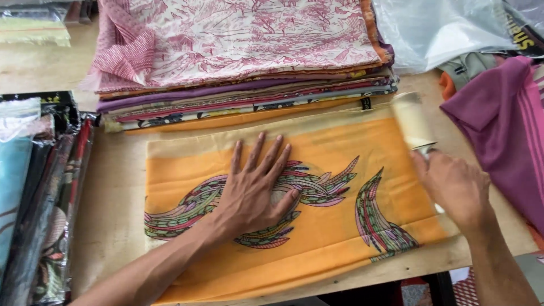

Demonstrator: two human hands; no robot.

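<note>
The left hand (255,190) lies flat, fingers spread, pressing the orange cloth (317,226) onto the bench (113,204) — grip apart. The right hand (453,187), wrist bent, has its grip clamped on a lint roller (412,120) — at the cloth's far right edge.

Soft, even daylight fills the scene with only faint shadows, a mild sheen on the plastic bag (447,28) at far right, and motion blur on the roller (412,120).

A pale wooden table (116,192) carries an orange printed cloth (323,226), a stack of folded fabrics (243,62), plastic-wrapped packets (39,198) and a purple cloth (504,124).
</note>
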